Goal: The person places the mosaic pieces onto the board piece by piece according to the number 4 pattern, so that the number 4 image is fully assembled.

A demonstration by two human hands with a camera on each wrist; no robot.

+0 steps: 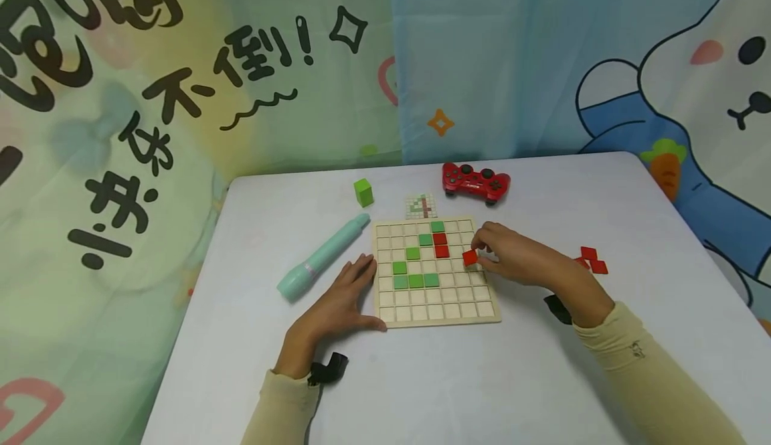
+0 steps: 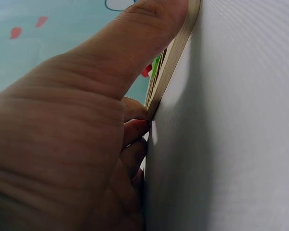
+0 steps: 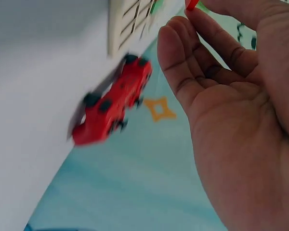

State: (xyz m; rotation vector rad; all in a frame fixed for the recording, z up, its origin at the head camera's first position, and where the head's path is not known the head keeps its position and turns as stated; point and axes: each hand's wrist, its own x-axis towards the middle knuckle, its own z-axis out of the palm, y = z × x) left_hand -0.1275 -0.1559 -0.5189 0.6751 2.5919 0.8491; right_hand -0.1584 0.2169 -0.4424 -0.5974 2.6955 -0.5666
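The right hand [image 1: 512, 257] pinched a red tile [image 1: 470, 257] just above the right side of the wooden board [image 1: 435, 314]. The left hand [image 1: 337, 308] lay flat, fingers straight, pressing the board's left edge. A loose pinch could have dropped the tile askew across two cells, or the knuckles could have nudged the red tiles already seated [image 1: 441, 245]. Spare red tiles [image 1: 593, 259] lay to the right.

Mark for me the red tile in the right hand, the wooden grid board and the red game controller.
red tile [image 1: 470, 257], head view, centre of its top face.
wooden grid board [image 1: 434, 311], head view, bare squares of the bottom row.
red game controller [image 1: 476, 181], head view, middle of its body.
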